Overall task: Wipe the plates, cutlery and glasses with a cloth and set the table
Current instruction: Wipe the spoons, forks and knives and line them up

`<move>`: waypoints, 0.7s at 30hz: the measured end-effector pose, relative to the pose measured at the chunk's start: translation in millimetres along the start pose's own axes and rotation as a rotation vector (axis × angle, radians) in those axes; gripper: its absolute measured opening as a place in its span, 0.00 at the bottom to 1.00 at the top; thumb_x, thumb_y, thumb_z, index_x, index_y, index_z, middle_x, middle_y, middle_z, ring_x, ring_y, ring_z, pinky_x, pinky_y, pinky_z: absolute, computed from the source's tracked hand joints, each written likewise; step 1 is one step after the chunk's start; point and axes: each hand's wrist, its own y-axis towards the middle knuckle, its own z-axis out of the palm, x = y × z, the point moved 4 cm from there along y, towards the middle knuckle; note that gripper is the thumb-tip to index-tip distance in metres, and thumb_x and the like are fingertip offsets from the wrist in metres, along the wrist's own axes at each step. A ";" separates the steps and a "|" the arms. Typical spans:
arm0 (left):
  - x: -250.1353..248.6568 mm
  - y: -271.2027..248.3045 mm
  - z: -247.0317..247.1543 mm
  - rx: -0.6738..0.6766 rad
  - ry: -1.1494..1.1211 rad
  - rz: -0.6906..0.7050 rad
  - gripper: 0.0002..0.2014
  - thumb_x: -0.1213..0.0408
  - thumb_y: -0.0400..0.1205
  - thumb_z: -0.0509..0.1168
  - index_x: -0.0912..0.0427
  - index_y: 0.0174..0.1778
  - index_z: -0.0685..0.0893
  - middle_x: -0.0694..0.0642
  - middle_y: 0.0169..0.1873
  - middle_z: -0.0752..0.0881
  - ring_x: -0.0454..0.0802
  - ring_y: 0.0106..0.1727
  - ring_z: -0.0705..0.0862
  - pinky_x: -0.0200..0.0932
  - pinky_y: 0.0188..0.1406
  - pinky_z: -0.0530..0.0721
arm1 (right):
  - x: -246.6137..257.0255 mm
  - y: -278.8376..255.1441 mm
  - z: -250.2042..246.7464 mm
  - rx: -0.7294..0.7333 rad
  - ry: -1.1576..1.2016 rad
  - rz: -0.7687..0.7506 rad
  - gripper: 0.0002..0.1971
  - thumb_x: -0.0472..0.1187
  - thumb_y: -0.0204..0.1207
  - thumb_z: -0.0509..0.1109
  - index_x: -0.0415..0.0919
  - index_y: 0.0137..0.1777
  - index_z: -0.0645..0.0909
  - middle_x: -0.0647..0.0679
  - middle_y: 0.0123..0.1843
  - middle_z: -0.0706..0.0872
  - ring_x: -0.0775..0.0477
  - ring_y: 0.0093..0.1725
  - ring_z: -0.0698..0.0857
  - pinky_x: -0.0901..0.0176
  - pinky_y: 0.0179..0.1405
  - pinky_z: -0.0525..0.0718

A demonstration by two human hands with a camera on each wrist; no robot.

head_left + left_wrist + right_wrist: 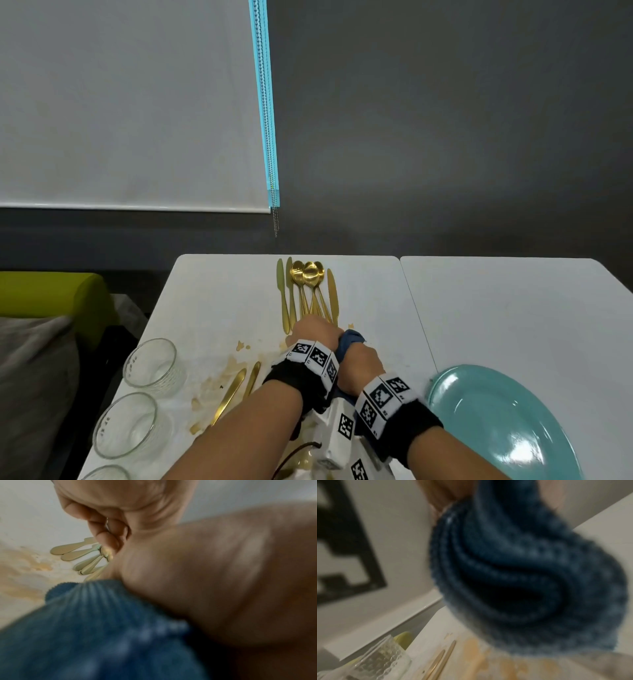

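Head view: the left hand (pixel 317 334) was laid over the near handle ends of a row of gold cutlery (pixel 308 291) at the far middle of the white table (pixel 212 308); how its fingers lay could not be told here. The right hand (pixel 361 365) was closed round a bunched blue cloth (pixel 352 337), just beside the left. The pieces lay with long axes running away from the person, spoon bowls and knife blades pointing to the far edge. Two further gold pieces (pixel 236 387) lay nearer, among brown stains, beside three glasses (pixel 150 363); a teal plate (pixel 507 421) lay to the right.

Left wrist view: the fingers (pixel 106 536) were seen curled, tips touching the fanned handle ends (pixel 85 559), the cloth (pixel 102 622) close below.

Right wrist view: the cloth (pixel 513 574) filled the blurred frame above the stained table.

The step was judged to be cutlery wiping; one piece would next need lifting and drawing through the cloth
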 end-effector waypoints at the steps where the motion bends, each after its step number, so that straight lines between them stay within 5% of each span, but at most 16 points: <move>1: 0.5 2.9 -0.4 -0.010 0.009 -0.013 0.13 0.57 0.78 0.67 0.63 0.48 0.89 0.59 0.51 0.89 0.55 0.55 0.87 0.46 0.55 0.83 | 2.4 0.5 0.0 0.005 -0.045 -0.017 0.03 0.40 0.79 0.63 0.47 0.43 0.76 0.38 0.65 0.81 0.41 0.65 0.81 0.65 0.46 0.69; 4: -0.1 12.5 -4.4 -0.001 0.034 -0.022 0.11 0.59 0.79 0.63 0.61 0.39 0.86 0.57 0.52 0.89 0.55 0.55 0.86 0.43 0.53 0.81 | 6.1 8.2 -0.4 0.016 -0.120 -0.056 0.09 0.40 0.79 0.62 0.44 0.36 0.72 0.36 0.63 0.82 0.39 0.63 0.82 0.63 0.47 0.72; 7: -0.6 27.2 -19.1 -0.044 0.028 -0.025 0.14 0.60 0.82 0.58 0.63 0.52 0.87 0.57 0.56 0.86 0.57 0.60 0.83 0.47 0.59 0.79 | 10.1 17.8 -4.7 0.026 -0.141 -0.090 0.14 0.40 0.76 0.65 0.43 0.31 0.67 0.38 0.58 0.85 0.39 0.60 0.84 0.63 0.43 0.75; 12: 13.6 68.4 -50.3 -0.059 0.113 -0.066 0.16 0.58 0.86 0.55 0.59 0.62 0.84 0.55 0.63 0.84 0.54 0.63 0.82 0.40 0.58 0.78 | -4.2 39.9 -20.8 0.074 -0.173 -0.073 0.08 0.43 0.73 0.68 0.39 0.37 0.75 0.45 0.42 0.81 0.46 0.45 0.81 0.66 0.27 0.72; 16: 34.7 94.7 -54.8 -0.057 0.160 -0.122 0.17 0.61 0.87 0.53 0.57 0.70 0.78 0.54 0.69 0.79 0.54 0.69 0.79 0.41 0.66 0.77 | -24.2 53.9 -48.1 0.034 -0.191 -0.012 0.10 0.43 0.75 0.68 0.35 0.47 0.80 0.41 0.47 0.84 0.43 0.54 0.84 0.61 0.41 0.77; 19: 40.4 109.4 -46.0 -0.051 0.222 -0.110 0.18 0.62 0.84 0.57 0.52 0.71 0.77 0.52 0.69 0.78 0.53 0.69 0.78 0.42 0.68 0.78 | -38.6 64.7 -62.0 0.011 -0.180 0.034 0.12 0.43 0.76 0.68 0.41 0.34 0.72 0.45 0.41 0.79 0.43 0.52 0.83 0.62 0.39 0.76; 21: 39.5 116.3 -42.6 -0.013 0.380 -0.108 0.17 0.62 0.82 0.60 0.52 0.67 0.80 0.53 0.67 0.80 0.55 0.68 0.79 0.46 0.69 0.78 | -44.4 73.4 -66.0 0.003 -0.146 0.062 0.09 0.44 0.75 0.70 0.38 0.40 0.77 0.47 0.41 0.78 0.47 0.46 0.79 0.65 0.28 0.72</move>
